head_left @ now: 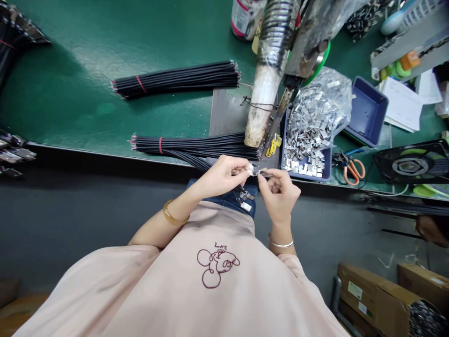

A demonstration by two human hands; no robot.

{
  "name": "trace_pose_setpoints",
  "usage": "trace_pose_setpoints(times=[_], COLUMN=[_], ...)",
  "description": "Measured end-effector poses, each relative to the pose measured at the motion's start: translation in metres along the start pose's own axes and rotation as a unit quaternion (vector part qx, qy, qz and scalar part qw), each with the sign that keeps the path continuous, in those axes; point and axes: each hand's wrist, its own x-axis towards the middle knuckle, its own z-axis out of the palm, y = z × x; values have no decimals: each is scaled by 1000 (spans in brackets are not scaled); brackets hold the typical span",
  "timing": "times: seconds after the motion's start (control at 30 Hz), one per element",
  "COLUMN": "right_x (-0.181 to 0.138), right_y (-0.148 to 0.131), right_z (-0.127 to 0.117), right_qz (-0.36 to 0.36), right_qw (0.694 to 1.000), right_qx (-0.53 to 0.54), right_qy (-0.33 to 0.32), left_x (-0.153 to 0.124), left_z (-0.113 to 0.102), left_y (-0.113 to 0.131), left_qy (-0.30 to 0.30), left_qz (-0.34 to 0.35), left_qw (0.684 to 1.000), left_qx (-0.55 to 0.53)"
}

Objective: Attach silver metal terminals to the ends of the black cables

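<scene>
At the bench edge my left hand (228,175) is closed in a pinch, with white wrapping at its fingertips; what lies between them is mostly hidden. Facing it, my right hand (279,192) pinches a small metal connector (262,172), close to the left fingertips. Under my left hand, a few cable ends with metal connectors (246,206) hang over my lap. Just beyond my hands lies a bundle of black cables (203,144) with a red band. Above its right end, a soldering iron (280,112) slants down beside a wrapped flexible hose (261,103).
Right of my hands stands a blue tray (326,171) of loose metal connectors, partly under a plastic bag (329,93). Beyond are another blue tray (368,110), orange-handled pliers (354,172) and a black fan (414,164). A second cable bundle (178,78) lies farther back.
</scene>
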Motion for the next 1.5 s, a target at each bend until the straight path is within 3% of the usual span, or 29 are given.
trace_pose_setpoints(times=[0.1, 0.2, 0.27, 0.33, 0.53, 0.7, 0.77, 0.9, 0.97, 1.3, 1.5], right_x=[-1, -3, -3, -2, 2, 2, 2, 1, 1, -1, 3], right_y=[3, 6, 6, 4, -5, -2, 0, -1, -3, 7, 5], right_z=[5, 10, 10, 8, 7, 5, 0, -9, -11, 10, 16], right_qz=[-82, -12, 70, 108, 44, 98, 101, 37, 6, -21, -88], right_qw=[995, 999, 995, 990, 999, 985, 985, 980, 970, 996, 991], right_qx=[-45, 14, 71, 88, 13, 117, 129, 143, 168, 47, 6], right_qy=[-32, -32, -9, 19, -18, -78, -57, 131, 178, 66, 99], left_x=[1, 1, 1, 1, 1, 0, 0, -1, -1, 4, 10], left_z=[-1, -1, -1, 0, 2, -1, -2, 1, 4, 15, 24], left_y=[0, 1, 2, 2, 0, 0, 1, 2, 1, 2, -3], left_qy=[-13, -11, -7, 2, 12, -13, -20, -2, 21, 88, 152], left_qz=[3, 0, -4, -6, -3, -3, -3, -12, -19, -2, -15], left_qw=[1000, 1000, 1000, 999, 1000, 1000, 1000, 1000, 1000, 996, 988], left_qx=[-15, -18, -28, -32, -7, -11, -2, 14, -1, -20, 2])
